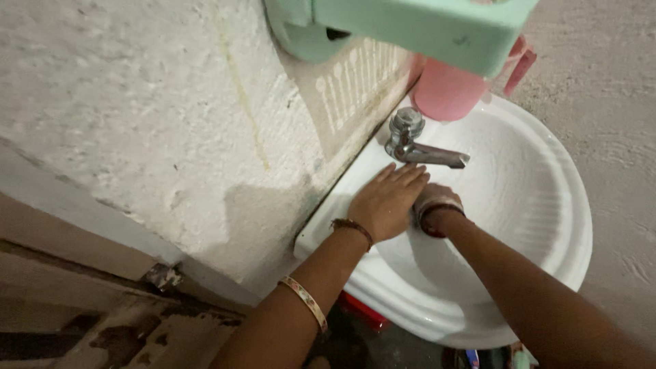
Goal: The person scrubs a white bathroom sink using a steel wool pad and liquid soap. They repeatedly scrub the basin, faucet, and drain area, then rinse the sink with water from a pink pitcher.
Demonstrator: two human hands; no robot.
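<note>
Tap [418, 145] spout points right and slightly down over white sink [547, 205] at centre frame; left hand [385, 203] flat, fingers spread, palm-down covering right hand [432, 198], whose grip cannot be told.

Occluded / cropped regions, head view

Right hand [437, 198] mostly hidden beneath left hand [386, 203]; its fingers cannot be seen. Green shelf [424, 27] cut by top edge, covering upper pink cup [445, 92]. Items under white sink [547, 205] too cropped to identify.
</note>
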